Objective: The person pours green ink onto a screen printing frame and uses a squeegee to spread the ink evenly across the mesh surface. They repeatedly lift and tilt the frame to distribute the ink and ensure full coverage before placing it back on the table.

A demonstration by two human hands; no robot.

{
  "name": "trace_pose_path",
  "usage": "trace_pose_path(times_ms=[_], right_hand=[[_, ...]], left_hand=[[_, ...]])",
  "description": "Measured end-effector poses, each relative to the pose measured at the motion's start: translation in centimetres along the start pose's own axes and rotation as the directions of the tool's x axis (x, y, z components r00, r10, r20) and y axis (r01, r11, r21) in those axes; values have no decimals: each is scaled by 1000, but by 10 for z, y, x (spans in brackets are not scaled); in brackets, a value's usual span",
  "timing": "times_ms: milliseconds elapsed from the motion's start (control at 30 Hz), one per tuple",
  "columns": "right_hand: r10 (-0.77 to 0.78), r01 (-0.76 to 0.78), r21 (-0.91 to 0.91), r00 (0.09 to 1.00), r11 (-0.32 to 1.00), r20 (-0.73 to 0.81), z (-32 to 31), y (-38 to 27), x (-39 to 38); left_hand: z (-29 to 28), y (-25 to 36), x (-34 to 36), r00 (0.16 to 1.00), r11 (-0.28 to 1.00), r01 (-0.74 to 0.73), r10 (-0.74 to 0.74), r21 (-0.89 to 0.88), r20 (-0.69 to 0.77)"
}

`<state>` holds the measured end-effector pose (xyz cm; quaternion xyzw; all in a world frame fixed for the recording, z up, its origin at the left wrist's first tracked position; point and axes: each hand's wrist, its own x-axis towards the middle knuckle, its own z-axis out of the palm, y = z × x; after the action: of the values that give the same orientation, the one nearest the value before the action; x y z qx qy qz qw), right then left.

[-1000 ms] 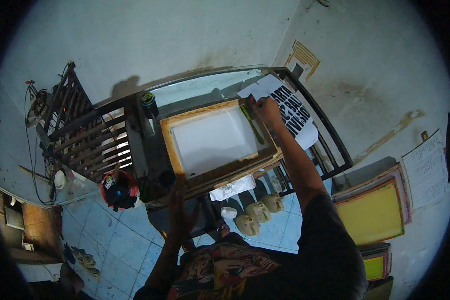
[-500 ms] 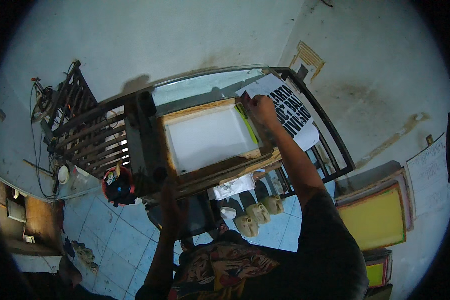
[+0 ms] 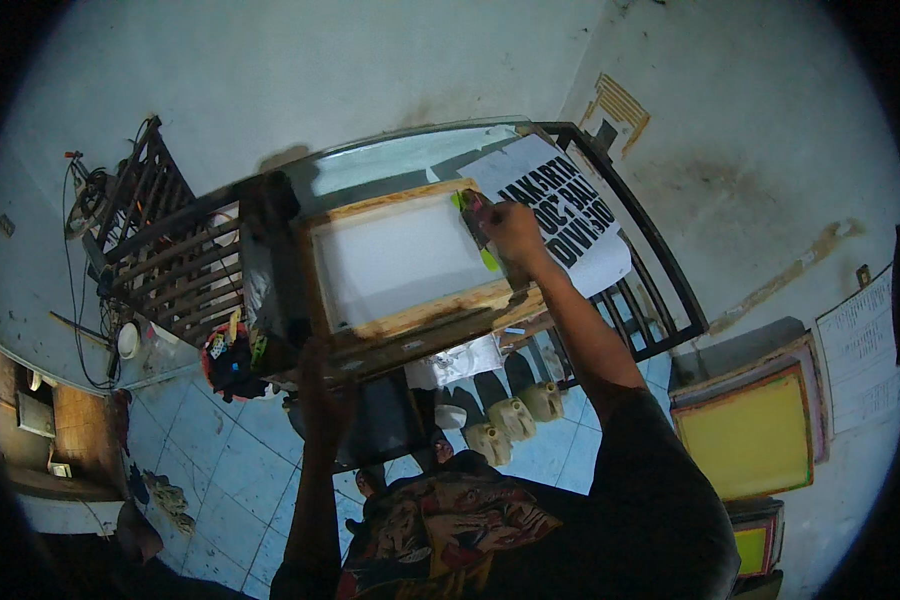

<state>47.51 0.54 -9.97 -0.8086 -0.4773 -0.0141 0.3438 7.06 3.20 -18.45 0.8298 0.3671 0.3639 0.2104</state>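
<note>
A wooden-framed printing screen (image 3: 395, 205) with a white mesh lies on the dark table. Along the right inner side of the frame runs a bright green band (image 3: 490, 260) that looks like ink. My right hand (image 3: 513, 232) is closed on a dark squeegee (image 3: 475, 215), which stands over the green band and covers its middle part. Low at the near left corner of the screen is my left hand (image 3: 325, 390), dark and smeared; its fingers do not show clearly, nor whether it touches the frame.
Right of the screen lies a white sheet with bold black lettering (image 3: 610, 262), on a dark metal rack (image 3: 685, 290). Several pale jerrycans (image 3: 511, 420) stand on the blue tiled floor below. Yellow-meshed screens (image 3: 750, 430) lean at the right wall. A slatted rack (image 3: 175, 285) is at left.
My right hand has come down and slightly left, bringing the squeegee over the green band. My left hand has shifted a little left. The whole view has moved slightly.
</note>
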Motion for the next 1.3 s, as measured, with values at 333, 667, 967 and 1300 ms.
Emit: trace_pose_path(times_ms=[333, 667, 967, 1300], right_hand=[[34, -35, -28, 999, 999, -24, -18, -8, -17], [20, -20, -60, 1000, 998, 2, -24, -8, -27], [-32, 27, -44, 994, 999, -106, -27, 13, -32], [-45, 48, 51, 998, 998, -46, -13, 14, -55]], left_hand=[[3, 6, 2, 998, 998, -20, 16, -56, -62], [2, 4, 1, 1000, 1000, 9, -10, -28, -20], [3, 5, -1, 1000, 1000, 23, -23, 13, -15], [5, 7, 0, 999, 998, 31, -30, 58, -19]])
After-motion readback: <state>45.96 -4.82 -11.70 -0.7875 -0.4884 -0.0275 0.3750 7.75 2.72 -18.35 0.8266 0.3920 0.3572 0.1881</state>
